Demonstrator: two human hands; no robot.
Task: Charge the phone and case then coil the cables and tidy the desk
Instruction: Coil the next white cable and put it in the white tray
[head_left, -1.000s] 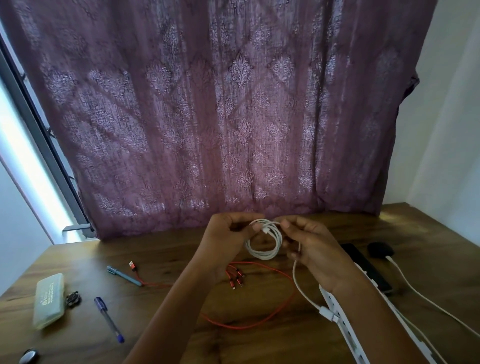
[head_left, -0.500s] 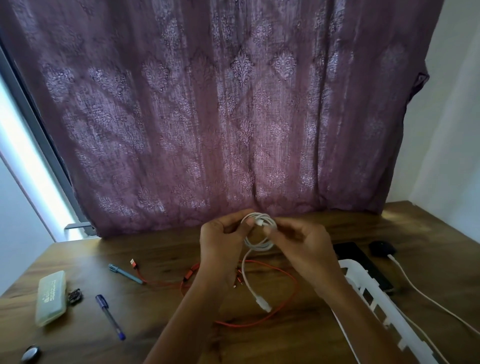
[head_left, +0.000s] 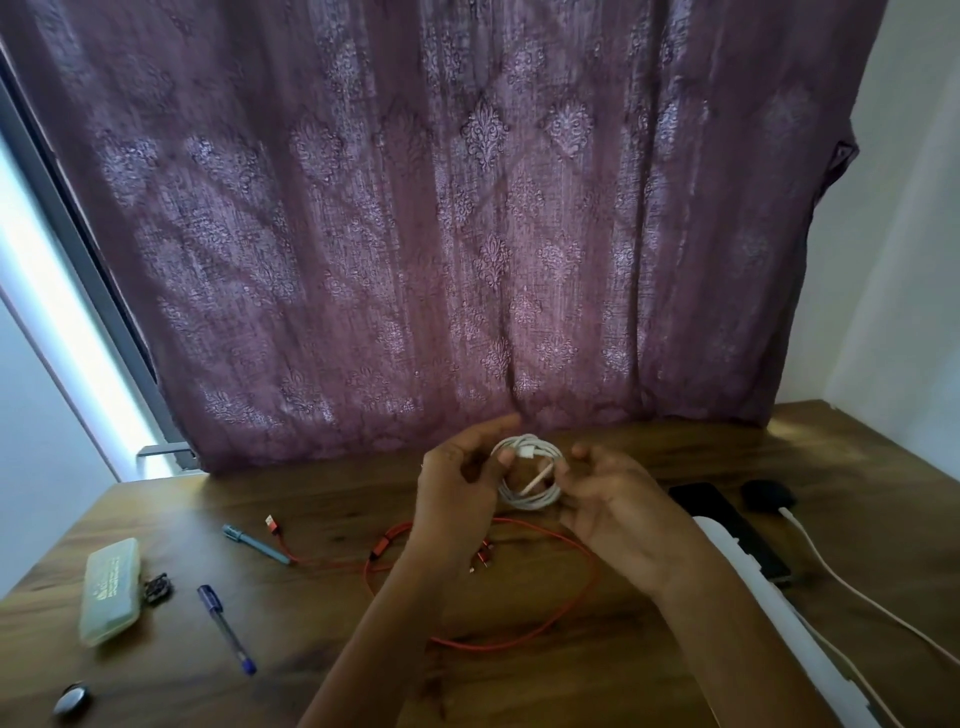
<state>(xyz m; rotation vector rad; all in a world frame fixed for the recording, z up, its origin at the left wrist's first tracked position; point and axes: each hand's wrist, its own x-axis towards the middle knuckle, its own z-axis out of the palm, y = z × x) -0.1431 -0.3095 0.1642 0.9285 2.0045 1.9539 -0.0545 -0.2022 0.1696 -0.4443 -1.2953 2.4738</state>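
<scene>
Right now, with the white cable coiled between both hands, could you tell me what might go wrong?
The white cable coil is only pinched by the left hand and right hand, with its free end loose across the loop, so it may spring open. The red cable sprawls uncoiled on the desk beneath the forearms and could snag.

Daylight pouring through window gap (head_left: 57, 291) at left, blowing out to white glare. Curtain (head_left: 467, 234) glowing backlit, pattern showing through. Worktop (head_left: 311, 649) sitting dim, bright patch showing at far right corner. Left hand (head_left: 457, 488) fingers (head_left: 498, 423) smearing with motion blur. Wide-angle lens bending edges, window frame leaning.
</scene>
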